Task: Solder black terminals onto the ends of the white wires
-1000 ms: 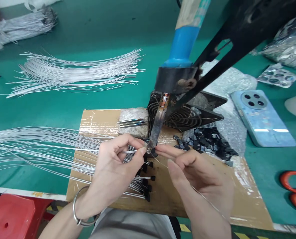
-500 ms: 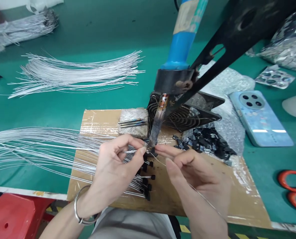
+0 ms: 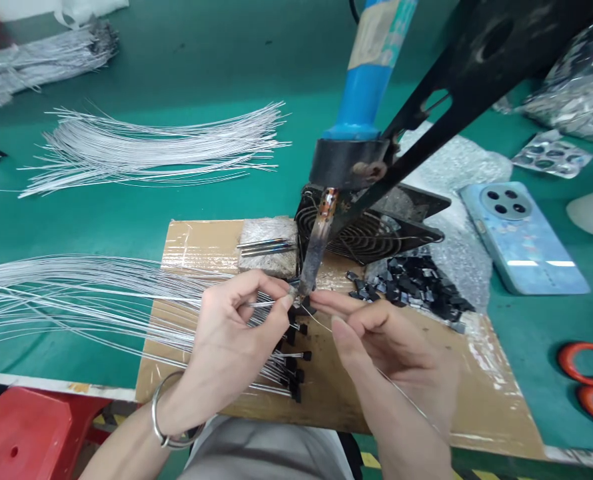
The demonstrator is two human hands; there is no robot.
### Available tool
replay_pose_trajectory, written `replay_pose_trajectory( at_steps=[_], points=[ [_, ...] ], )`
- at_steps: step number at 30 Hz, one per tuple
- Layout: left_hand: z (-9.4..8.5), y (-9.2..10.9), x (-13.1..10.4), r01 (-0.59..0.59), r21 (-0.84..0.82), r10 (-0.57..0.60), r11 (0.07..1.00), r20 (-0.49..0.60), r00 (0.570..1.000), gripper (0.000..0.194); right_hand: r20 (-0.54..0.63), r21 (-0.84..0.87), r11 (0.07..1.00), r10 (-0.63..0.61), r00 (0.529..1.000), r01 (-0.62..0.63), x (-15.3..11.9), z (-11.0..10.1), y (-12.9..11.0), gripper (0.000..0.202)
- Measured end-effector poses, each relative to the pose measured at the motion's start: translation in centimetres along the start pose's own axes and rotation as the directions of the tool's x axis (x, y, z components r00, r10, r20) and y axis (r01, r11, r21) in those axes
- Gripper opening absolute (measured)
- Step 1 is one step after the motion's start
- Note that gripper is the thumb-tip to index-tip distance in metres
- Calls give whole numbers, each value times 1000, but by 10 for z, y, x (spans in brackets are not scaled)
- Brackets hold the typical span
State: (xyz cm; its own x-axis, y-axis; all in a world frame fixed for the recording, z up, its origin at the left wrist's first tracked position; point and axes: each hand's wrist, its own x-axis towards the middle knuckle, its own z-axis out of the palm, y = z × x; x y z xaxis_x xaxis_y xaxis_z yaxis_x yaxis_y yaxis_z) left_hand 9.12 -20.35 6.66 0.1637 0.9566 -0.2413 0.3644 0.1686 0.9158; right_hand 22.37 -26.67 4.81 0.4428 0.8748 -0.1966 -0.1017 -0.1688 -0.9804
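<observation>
One soldering iron [image 3: 364, 97], one fan [image 3: 371, 233] beyond the right hand [image 3: 396, 353], and one phone [image 3: 531, 247] and one pair of orange-handled scissors [image 3: 569, 360] to that hand's right were in view. Two loose spreads of white wires showed: one [image 3: 166, 143] beyond the left hand [image 3: 241, 333], the other [image 3: 91, 287] running in from its left. The black pieces [image 3: 421, 287] just beyond the right hand were too many to count. A cardboard sheet [image 3: 491, 407] lay beneath both hands on a green tabletop; one red stool [image 3: 24, 433] stood left of the left wrist. The left thumb and fingers pinched a white wire [image 3: 262, 305], its end at their tips, beside the iron's tip. The right hand gripped a thin silvery wire [image 3: 318, 321] that reached leftward from its thumb.
</observation>
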Motion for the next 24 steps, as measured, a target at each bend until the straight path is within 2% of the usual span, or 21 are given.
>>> replay_pose_trajectory(
  at_steps=[17, 24],
  points=[
    [-1, 1, -1, 3, -5, -3, 1000, -4, 1000, 11, -11, 2, 1000, -9, 1000, 9, -1, 1, 0, 25],
    [-1, 1, 0, 5, 11, -5, 1000, 4, 1000, 11, 11, -6, 998, -56, 998, 57, 0, -1, 6, 24]
  ],
)
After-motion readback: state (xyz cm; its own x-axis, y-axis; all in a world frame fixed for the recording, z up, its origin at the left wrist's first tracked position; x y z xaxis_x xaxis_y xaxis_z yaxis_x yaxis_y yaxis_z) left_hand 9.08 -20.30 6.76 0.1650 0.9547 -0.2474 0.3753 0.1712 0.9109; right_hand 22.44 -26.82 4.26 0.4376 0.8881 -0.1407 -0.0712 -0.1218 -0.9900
